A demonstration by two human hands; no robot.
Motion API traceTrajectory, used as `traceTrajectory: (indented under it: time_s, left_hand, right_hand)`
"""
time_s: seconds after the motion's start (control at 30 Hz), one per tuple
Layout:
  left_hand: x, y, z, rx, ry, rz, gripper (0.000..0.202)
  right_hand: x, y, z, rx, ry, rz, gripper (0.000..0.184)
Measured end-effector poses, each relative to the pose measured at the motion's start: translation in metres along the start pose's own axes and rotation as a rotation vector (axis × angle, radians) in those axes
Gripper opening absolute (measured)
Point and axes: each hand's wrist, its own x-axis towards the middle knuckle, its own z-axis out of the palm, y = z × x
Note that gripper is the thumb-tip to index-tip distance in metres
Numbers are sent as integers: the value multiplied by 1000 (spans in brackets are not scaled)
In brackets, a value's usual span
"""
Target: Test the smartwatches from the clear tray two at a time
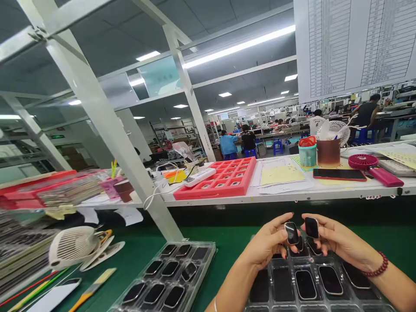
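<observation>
My left hand (266, 240) pinches a rounded-square black smartwatch body (291, 233) between thumb and fingers, its glass face tilted up. My right hand (338, 238) holds a matching black smartwatch body (311, 228) by its edges, a red bead bracelet (377, 265) on that wrist. The two watch bodies are close together but apart. Both hands hover above a transparent plastic tray (320, 264) whose pockets hold several black watch bodies. My hands hide its far pockets.
A second loaded tray (191, 255) lies to the left on the green mat (227, 242), beside a white desk fan (71, 247) and tools. A white steel post (130, 151) rises behind it. Past the shelf holding a red tray (224, 177), co-workers sit at distant benches.
</observation>
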Motion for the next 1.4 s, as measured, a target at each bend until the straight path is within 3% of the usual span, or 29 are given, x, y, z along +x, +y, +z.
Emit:
traceTrajectory:
  time_s: [0.2, 0.33, 0.67, 0.9, 1.13, 1.4]
  left_hand:
    - [1, -3, -3, 60, 46, 4, 54]
    - [2, -6, 0, 185, 94, 14, 47]
    - [1, -6, 7, 410, 127, -4, 37]
    - [2, -4, 7, 438, 154, 29, 28]
    - [0, -5, 7, 377, 152, 42, 39]
    - [0, -5, 9, 347, 149, 47, 25]
  right_hand:
    - [-2, 5, -2, -193, -32, -32, 47]
    - [-1, 7, 1, -261, 36, 8, 50]
    - [2, 6, 5, -431, 20, 0, 44]
    - [1, 2, 2, -431, 10, -45, 27]
    - [0, 3, 2, -469, 6, -54, 30]
    - [0, 2, 6, -488, 2, -35, 25]
